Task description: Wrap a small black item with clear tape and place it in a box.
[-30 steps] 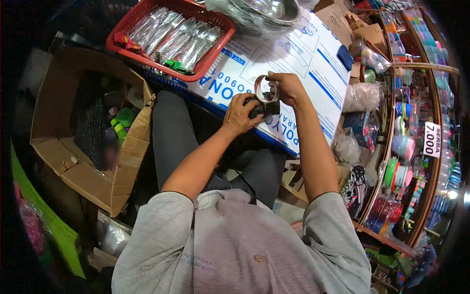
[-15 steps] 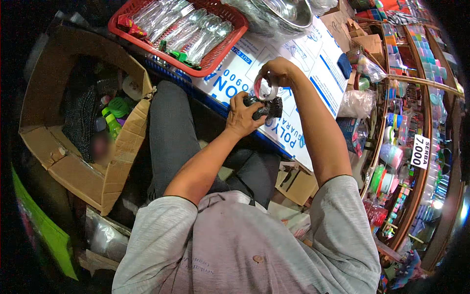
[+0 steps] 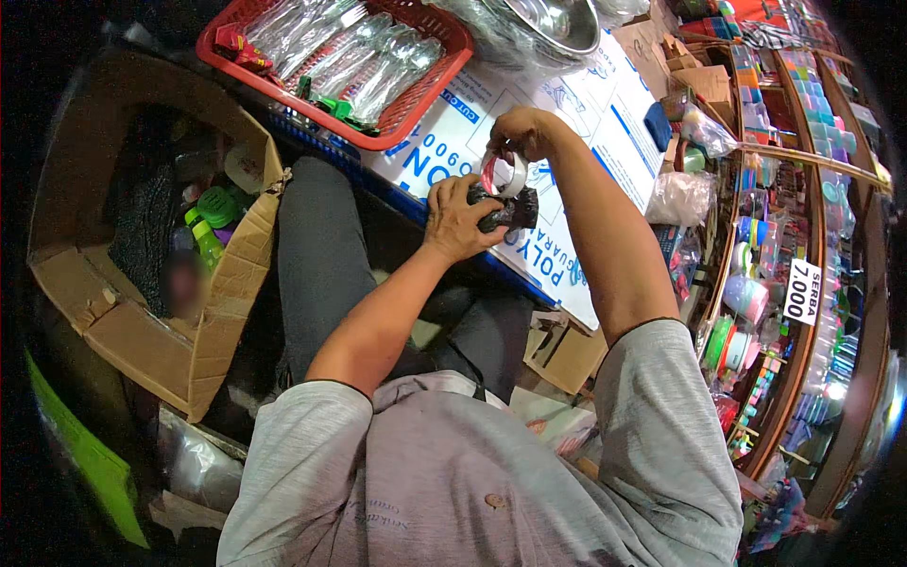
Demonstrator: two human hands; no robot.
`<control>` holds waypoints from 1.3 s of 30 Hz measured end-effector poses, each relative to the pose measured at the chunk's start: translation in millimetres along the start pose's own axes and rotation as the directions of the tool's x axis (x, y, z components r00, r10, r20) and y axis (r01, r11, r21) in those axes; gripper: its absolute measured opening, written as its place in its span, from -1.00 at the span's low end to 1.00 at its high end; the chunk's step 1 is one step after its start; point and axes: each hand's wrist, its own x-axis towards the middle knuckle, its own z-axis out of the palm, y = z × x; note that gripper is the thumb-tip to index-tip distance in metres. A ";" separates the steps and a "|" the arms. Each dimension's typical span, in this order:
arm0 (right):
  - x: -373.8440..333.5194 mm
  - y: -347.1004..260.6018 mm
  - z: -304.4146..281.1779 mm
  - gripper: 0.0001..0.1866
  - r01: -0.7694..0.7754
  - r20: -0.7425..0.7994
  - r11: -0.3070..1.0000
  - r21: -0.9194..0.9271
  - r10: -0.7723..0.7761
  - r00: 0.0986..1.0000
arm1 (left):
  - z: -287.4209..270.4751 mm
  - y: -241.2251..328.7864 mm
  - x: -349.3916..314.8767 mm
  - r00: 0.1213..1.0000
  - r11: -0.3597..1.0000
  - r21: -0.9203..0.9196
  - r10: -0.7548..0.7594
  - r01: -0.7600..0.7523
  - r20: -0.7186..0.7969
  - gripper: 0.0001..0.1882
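Observation:
A small bundle wrapped in black plastic (image 3: pixel 515 212) rests at the near edge of a white printed board (image 3: pixel 619 118). My left hand (image 3: pixel 459 221) is closed around the bundle's left side, thumb across it. Above it, my right hand (image 3: pixel 522 133) grips a roll of tape (image 3: pixel 517 177), with a pinkish-red inner ring and a pale outer side. The roll is held on edge, close against the top of the bundle. Whether a strip of tape joins the two cannot be made out.
A red plastic basket (image 3: pixel 413 124) of wrapped spoons and forks stands at the far left of the board, beside metal bowls (image 3: pixel 557 26). An open cardboard box (image 3: pixel 222 326) with green items sits left of my leg. Shelves of colourful plasticware (image 3: pixel 746 293) line the right.
The view has shifted slightly, moving the surroundings a little left. Both hands keep their grips, and the tape roll remains against the bundle with its angle slightly changed.

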 end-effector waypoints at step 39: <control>-108.4 145.6 87.8 -0.70 0.337 -0.527 0.937 -0.094 -0.334 0.781 | 19.3 -11.7 -5.7 0.988 0.985 0.101 0.144 -0.138 -0.050 -0.47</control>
